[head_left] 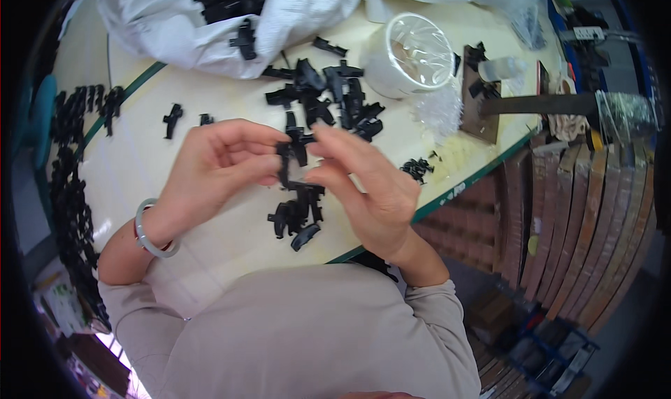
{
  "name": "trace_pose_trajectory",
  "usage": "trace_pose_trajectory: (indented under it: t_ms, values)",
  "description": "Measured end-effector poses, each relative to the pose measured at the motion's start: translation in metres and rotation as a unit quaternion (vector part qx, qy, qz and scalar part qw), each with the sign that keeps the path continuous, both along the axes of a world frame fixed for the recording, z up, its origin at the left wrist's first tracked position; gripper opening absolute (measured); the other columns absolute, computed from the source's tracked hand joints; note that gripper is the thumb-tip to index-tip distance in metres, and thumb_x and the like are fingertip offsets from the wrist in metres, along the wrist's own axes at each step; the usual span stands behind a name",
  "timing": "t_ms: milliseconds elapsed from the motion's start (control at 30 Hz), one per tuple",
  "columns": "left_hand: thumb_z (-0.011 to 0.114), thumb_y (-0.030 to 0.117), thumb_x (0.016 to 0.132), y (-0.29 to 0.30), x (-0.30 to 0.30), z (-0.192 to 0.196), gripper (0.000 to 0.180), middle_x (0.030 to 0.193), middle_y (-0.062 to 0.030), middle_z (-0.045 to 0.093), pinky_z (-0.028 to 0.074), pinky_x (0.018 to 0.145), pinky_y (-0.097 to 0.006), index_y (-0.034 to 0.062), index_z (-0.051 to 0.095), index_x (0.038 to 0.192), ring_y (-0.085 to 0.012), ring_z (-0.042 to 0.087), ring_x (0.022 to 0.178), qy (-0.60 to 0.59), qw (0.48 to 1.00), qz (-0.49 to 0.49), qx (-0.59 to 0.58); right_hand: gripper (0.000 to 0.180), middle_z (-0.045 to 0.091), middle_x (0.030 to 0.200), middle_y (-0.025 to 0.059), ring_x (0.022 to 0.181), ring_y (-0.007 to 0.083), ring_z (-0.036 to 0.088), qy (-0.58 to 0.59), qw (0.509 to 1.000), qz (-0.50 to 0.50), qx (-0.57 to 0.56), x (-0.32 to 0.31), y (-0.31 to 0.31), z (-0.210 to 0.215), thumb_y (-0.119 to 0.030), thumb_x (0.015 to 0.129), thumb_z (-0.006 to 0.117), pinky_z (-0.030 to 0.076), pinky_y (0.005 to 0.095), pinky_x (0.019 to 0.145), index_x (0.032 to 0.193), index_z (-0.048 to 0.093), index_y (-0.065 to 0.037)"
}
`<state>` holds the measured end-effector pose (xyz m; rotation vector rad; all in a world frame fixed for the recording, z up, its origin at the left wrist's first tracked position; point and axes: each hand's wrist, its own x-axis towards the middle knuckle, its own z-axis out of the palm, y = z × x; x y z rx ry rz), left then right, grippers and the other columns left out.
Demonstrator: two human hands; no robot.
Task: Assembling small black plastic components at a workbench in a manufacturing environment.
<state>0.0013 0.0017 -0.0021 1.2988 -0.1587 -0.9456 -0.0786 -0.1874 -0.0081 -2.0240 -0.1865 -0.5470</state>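
Black plastic makes up the small clip part (292,154) held above the pale table (140,168), between both hands. Fingertips of the left hand (210,172) pinch it from one side, while the right hand (367,182) pinches it from the other, its remaining fingers stretched out straight. Just below lies a small pile of black pieces (297,217); a larger scatter (328,95) sits beyond, beside a white tub (409,56).

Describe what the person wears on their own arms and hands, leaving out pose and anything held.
Both hands are bare, without gloves. Long beige sleeves are pushed up the forearms. The left wrist carries a pale, translucent bangle beside a thin red band. The right hand wears nothing visible.
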Motion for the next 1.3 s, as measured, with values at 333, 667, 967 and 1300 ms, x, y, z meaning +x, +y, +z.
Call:
trace_pose_trajectory:
  t_ms: [333,667,967,1300]
  values:
    - [0.066,-0.003,0.079,0.024,0.013,-0.001,0.016,0.083,-0.0099,0.066,0.050,0.062,-0.023,-0.0048,0.064,0.095,-0.0146,0.065,0.068,-0.382,0.874,0.088,0.287,0.015,0.062,0.086,0.0096,0.079,0.0255,0.058,0.168,0.942,-0.107,-0.269,-0.045,-0.098,0.011,0.003,0.071,0.070,0.047,0.0338,0.067,0.086,0.066,0.000]
    - [0.061,0.001,0.085,0.032,0.015,0.022,0.015,0.088,-0.0107,0.066,0.050,0.066,-0.026,-0.0028,0.063,0.100,-0.0144,0.063,0.074,-0.583,0.703,0.045,0.405,0.011,0.064,0.086,0.0099,0.072,0.0226,0.058,0.120,0.942,-0.098,-0.298,-0.029,-0.094,0.000,0.005,0.070,0.067,0.047,0.0319,0.064,0.080,0.062,0.002]
    - [0.041,0.049,0.094,0.008,0.019,0.045,0.080,0.092,-0.0242,0.063,0.055,0.074,-0.033,-0.0038,0.006,0.142,-0.0271,0.067,0.077,-0.175,0.867,-0.033,-0.466,0.005,0.065,0.088,0.0229,0.064,0.0146,0.062,0.148,0.978,-0.014,0.147,-0.034,-0.068,0.009,0.009,0.074,0.063,0.050,0.0250,0.057,0.075,0.058,0.006]
    - [0.041,0.047,0.095,-0.013,-0.004,0.063,0.077,0.091,-0.0241,0.063,0.055,0.071,-0.032,-0.0041,0.008,0.142,-0.0269,0.067,0.075,-0.086,0.879,0.002,-0.469,0.010,0.065,0.092,0.0249,0.063,0.0133,0.062,0.108,0.970,-0.018,0.217,-0.025,-0.042,0.010,0.014,0.071,0.061,0.050,0.0231,0.054,0.075,0.059,0.006]
